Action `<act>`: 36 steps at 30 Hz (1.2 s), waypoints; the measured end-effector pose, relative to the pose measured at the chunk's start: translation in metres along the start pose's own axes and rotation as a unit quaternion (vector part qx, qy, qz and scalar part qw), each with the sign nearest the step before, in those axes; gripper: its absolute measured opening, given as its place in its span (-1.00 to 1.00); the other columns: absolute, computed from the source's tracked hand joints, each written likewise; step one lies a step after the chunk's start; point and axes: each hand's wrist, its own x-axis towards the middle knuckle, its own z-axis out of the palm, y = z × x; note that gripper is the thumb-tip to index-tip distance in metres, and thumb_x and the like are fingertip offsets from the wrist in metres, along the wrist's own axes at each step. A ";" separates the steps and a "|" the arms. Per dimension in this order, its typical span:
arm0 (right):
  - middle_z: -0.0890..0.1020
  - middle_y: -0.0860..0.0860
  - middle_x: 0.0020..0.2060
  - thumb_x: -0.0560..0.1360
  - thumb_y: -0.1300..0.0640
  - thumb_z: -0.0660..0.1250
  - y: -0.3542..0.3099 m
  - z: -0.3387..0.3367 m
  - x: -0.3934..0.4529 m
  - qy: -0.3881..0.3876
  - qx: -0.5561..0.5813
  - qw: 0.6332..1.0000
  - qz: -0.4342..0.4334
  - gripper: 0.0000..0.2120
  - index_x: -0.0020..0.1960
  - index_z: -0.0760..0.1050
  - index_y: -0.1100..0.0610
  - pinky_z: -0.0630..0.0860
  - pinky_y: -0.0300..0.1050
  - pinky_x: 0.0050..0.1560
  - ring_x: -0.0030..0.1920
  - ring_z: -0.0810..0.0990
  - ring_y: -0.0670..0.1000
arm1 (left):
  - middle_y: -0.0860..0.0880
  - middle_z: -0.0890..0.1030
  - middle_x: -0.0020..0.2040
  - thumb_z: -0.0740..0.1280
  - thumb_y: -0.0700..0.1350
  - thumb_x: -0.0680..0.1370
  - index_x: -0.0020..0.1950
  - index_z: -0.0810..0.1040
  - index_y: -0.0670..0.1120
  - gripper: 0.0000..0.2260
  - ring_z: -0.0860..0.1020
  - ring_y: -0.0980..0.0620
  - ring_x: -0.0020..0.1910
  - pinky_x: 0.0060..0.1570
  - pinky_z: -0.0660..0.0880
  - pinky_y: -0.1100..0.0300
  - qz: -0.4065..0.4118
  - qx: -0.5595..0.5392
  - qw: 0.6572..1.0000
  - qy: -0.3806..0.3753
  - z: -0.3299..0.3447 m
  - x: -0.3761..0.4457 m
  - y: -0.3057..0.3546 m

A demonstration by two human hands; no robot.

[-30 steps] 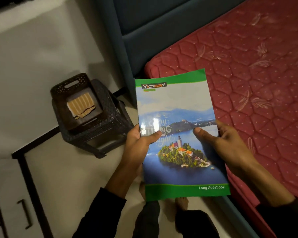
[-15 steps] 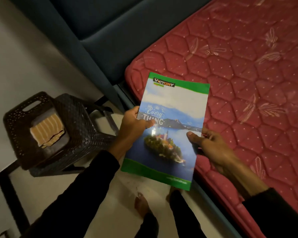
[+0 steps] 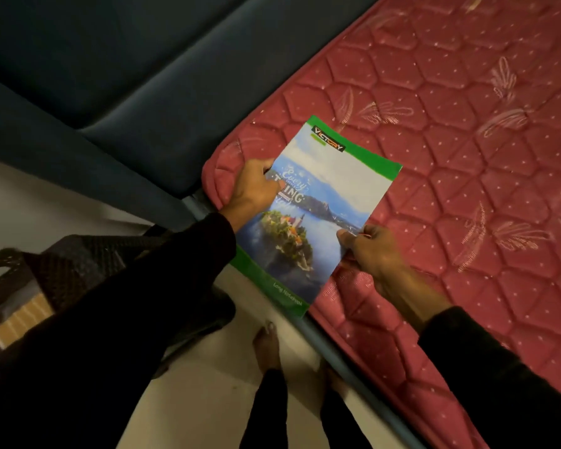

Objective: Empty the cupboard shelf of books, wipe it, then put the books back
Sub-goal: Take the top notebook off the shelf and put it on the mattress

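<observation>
Left hand [image 3: 253, 189] and right hand [image 3: 374, 251] each pinching opposite long edges of green-bordered lake-scene notebook [image 3: 318, 205], thumbs on cover, over red quilted mattress [image 3: 467, 157] corner.

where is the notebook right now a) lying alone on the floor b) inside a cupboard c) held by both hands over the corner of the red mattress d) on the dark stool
c: the left hand and right hand each grip a side edge of the notebook, which sits over the corner of the mattress.
</observation>
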 end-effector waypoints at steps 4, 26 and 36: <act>0.50 0.10 -0.51 0.52 0.23 0.41 -0.001 0.020 0.044 0.026 0.021 0.999 0.032 -0.69 -0.36 0.42 0.21 0.60 0.22 -0.10 -0.49 0.49 0.05 | -0.04 0.60 -0.08 0.37 -0.40 0.47 0.11 0.63 -0.27 -0.77 0.51 0.08 -0.12 -0.20 0.50 0.24 0.009 0.045 0.998 -0.031 0.006 0.053 -0.014; 0.68 0.13 -0.39 0.49 0.12 0.42 -0.016 0.034 0.132 0.131 -0.086 0.988 0.001 -0.68 -0.38 0.54 0.25 0.63 0.15 -0.06 -0.26 0.69 0.16 | -0.23 0.47 0.29 0.19 -0.40 0.50 0.41 0.40 -0.25 -0.54 0.43 -0.17 0.31 0.31 0.31 0.13 0.045 0.221 0.974 0.000 0.044 0.127 -0.025; 0.65 0.13 -0.36 0.47 -0.05 0.30 -0.010 0.031 0.120 0.107 -0.209 0.971 -0.053 -0.66 -0.25 0.58 0.22 0.61 0.00 -0.05 -0.17 0.65 0.15 | -0.14 0.10 0.58 0.20 -0.26 0.60 0.57 0.10 -0.19 -0.45 0.12 -0.16 0.54 0.49 0.14 0.05 0.070 0.282 0.956 -0.044 0.047 0.098 -0.034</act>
